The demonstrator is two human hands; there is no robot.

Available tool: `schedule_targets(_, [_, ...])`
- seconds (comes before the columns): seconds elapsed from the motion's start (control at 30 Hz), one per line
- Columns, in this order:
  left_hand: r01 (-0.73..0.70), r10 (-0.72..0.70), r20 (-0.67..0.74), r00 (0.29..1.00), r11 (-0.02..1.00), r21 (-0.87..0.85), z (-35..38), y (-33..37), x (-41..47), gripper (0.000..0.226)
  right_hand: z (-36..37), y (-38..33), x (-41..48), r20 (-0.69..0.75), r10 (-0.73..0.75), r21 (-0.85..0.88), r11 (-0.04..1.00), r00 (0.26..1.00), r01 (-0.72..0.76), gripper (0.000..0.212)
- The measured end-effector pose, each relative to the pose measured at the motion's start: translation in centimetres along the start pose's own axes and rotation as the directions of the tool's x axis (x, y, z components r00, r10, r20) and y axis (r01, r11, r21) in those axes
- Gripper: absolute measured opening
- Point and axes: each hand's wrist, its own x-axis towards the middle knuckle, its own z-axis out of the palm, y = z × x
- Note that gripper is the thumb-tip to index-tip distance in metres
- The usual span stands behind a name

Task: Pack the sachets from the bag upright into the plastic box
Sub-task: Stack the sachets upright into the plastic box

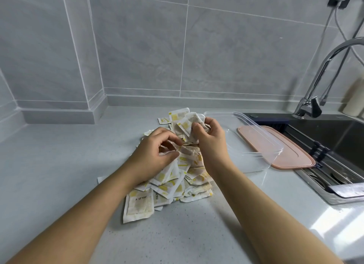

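over the heap of white-and-yellow paper sachets (pixel 177 185) on the grey counter (pixel 59 165), the left hand (pixel 155 147) pinches one while the right hand (pixel 208 137) curls round a raised bunch beside the clear rectangular plastic box (pixel 252 163).

- Left hand (pixel 157 151) pinches a sachet atop the sachet pile (pixel 177 177) on the counter (pixel 59 165).
- Right hand (pixel 208 137) grips a bunch of sachets (pixel 185 122).
- Plastic box (pixel 250 147) stands just beside the pile, over the pink lid (pixel 291 155), by the sink (pixel 338 141).

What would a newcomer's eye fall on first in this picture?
A heap of white-and-yellow sachets lies on the counter, the left hand and right hand each gripping some. To its right stands a clear box, with a pink lid beyond it, by the sink.
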Motion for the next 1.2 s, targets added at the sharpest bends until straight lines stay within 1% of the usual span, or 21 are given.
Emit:
schedule_targets(0.07, [0.007, -0.012, 0.047, 0.999, 0.995, 0.101, -0.6, -0.1, -0.1, 0.019, -0.1, -0.1, -0.1, -0.013, -0.043, -0.016, 0.999, 0.999, 0.043, 0.01])
schedule_targets(0.1, [0.014, -0.027, 0.09, 0.996, 0.99, 0.141, -1.0, -0.1, -0.2, 0.022, -0.2, -0.1, -0.1, -0.017, -0.055, -0.023, 0.998, 0.998, 0.055, 0.011])
schedule_targets(0.17, [0.045, -0.1, 0.208, 0.973, 0.967, 0.252, -2.0, 0.0, -0.2, 0.041, -0.1, -0.1, -0.1, -0.02, -0.053, -0.042, 0.998, 0.998, 0.053, 0.012])
schedule_targets(0.23, [0.053, -0.195, 0.285, 0.938, 0.896, 0.441, -2.6, 0.0, -0.2, 0.063, 0.0, 0.1, -0.1, -0.016, -0.035, -0.047, 0.998, 0.999, 0.035, 0.012])
schedule_targets(0.3, [0.092, -0.291, 0.279, 0.915, 0.825, 0.558, -2.7, 0.0, -0.3, 0.073, 0.1, 0.1, -0.2, -0.009, -0.014, -0.042, 0.999, 1.0, 0.013, 0.012])
schedule_targets(0.37, [0.127, -0.316, 0.244, 0.917, 0.81, 0.572, -2.6, 0.0, -0.3, 0.067, 0.0, 0.2, -0.2, -0.005, -0.004, -0.032, 0.999, 1.0, 0.004, 0.013])
schedule_targets(0.5, [0.143, -0.266, 0.187, 0.946, 0.856, 0.496, -2.5, -0.1, -0.2, 0.04, 0.1, 0.4, -0.2, 0.009, 0.014, -0.032, 0.999, 1.0, -0.013, 0.012])
schedule_targets(0.57, [0.183, -0.258, 0.127, 0.958, 0.887, 0.424, -2.5, -0.3, -0.2, 0.029, 0.2, 0.4, -0.3, 0.012, 0.022, -0.035, 0.999, 1.0, -0.022, 0.013])
schedule_targets(0.63, [0.226, -0.244, 0.009, 0.97, 0.912, 0.342, -2.5, -0.6, -0.1, 0.02, 0.1, 0.4, -0.2, 0.019, 0.029, -0.025, 0.999, 0.999, -0.028, 0.011])
schedule_targets(0.7, [0.259, -0.217, -0.165, 0.962, 0.918, 0.301, -2.4, -1.0, 0.1, 0.013, 0.0, 0.4, -0.3, 0.036, 0.043, 0.0, 0.999, 0.998, -0.043, 0.012])
schedule_targets(0.77, [0.284, -0.199, -0.336, 0.92, 0.932, 0.225, -2.4, -1.3, 0.4, 0.008, 0.0, 0.4, -0.3, 0.071, 0.05, 0.026, 0.998, 0.996, -0.052, 0.014])
schedule_targets(0.83, [0.29, -0.212, -0.423, 0.881, 0.948, 0.129, -2.4, -1.6, 0.6, 0.011, 0.2, 0.5, -0.4, 0.135, 0.039, 0.022, 0.999, 0.99, -0.042, 0.016])
schedule_targets(0.9, [0.27, -0.219, -0.443, 0.869, 0.961, 0.054, -2.2, -1.7, 0.8, 0.015, 0.5, 0.4, -0.8, 0.216, 0.039, -0.007, 0.999, 0.975, -0.039, 0.021])
schedule_targets(0.97, [0.241, -0.214, -0.435, 0.874, 0.971, 0.006, -1.8, -1.7, 0.9, 0.017, 0.8, 0.4, -1.2, 0.291, 0.04, -0.085, 0.996, 0.956, -0.016, 0.028])
schedule_targets(1.0, [0.232, -0.217, -0.423, 0.88, 0.972, -0.015, -1.6, -1.6, 0.9, 0.019, 0.8, 0.3, -1.3, 0.319, 0.036, -0.114, 0.994, 0.947, 0.0, 0.028])
schedule_targets(1.07, [0.227, -0.228, -0.4, 0.888, 0.973, -0.053, -1.3, -1.6, 1.0, 0.024, 0.8, 0.3, -1.5, 0.336, 0.018, -0.174, 0.984, 0.942, 0.043, 0.02])
schedule_targets(1.13, [0.212, -0.239, -0.382, 0.893, 0.971, -0.111, -1.3, -1.5, 0.9, 0.026, 0.7, 0.2, -1.5, 0.327, -0.001, -0.238, 0.968, 0.945, 0.084, 0.02])
schedule_targets(1.2, [0.192, -0.248, -0.366, 0.897, 0.964, -0.183, -1.2, -1.2, 0.9, 0.026, 0.8, 0.3, -1.6, 0.333, -0.03, -0.282, 0.95, 0.942, 0.13, 0.027])
